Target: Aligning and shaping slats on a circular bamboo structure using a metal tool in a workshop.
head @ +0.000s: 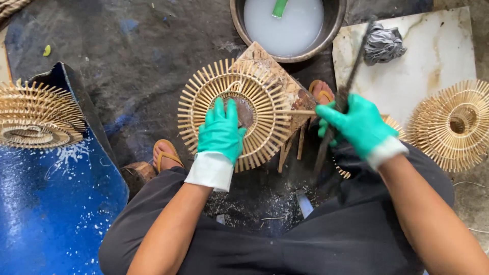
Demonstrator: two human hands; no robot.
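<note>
A round piece of radiating bamboo sticks (254,86) lies on a small worn wooden block (290,89) in front of me. My left hand (220,130), in a green glove, presses down on its near side. My right hand (356,122), also gloved green, grips a long dark blade or tool (349,76) that slants up and away, its lower end near my knee. A thin bamboo stick (300,112) juts from the round piece toward my right hand.
A metal basin of milky white liquid (283,25) stands ahead. A marble slab (428,61) with a grey rag (382,43) lies at right, beside another round bamboo piece (453,125). A third bamboo piece (35,114) rests on a blue board (51,203) at left. My sandalled feet flank the block.
</note>
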